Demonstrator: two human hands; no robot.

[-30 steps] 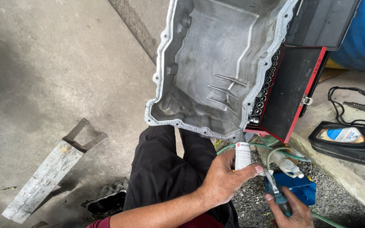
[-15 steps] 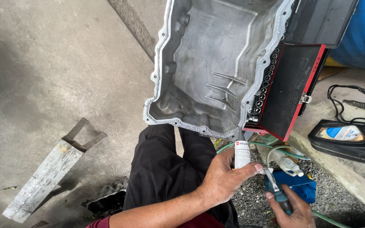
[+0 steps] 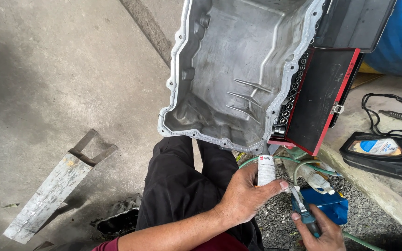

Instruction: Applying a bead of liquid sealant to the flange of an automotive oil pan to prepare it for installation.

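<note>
My left hand (image 3: pixel 245 195) grips a white tube with a red label (image 3: pixel 266 168), held upright with its nozzle at the near rim of a grey cast-metal pan (image 3: pixel 238 69). The pan lies open side up on the concrete, just beyond my black-trousered knees. My right hand (image 3: pixel 319 230) holds a screwdriver with a blue-green handle (image 3: pixel 305 214); its tip touches the lower end of the tube.
A red socket case (image 3: pixel 319 100) stands open right of the pan. A black oil jug (image 3: pixel 382 151) lies at the right with a black cable (image 3: pixel 387 104) behind it. A green hose (image 3: pixel 303 162) and blue box (image 3: pixel 329 204) lie on gravel. A metal bracket (image 3: pixel 56 186) lies left.
The view has drifted slightly. Both hands hold the tube and screwdriver in nearly the same place as before.
</note>
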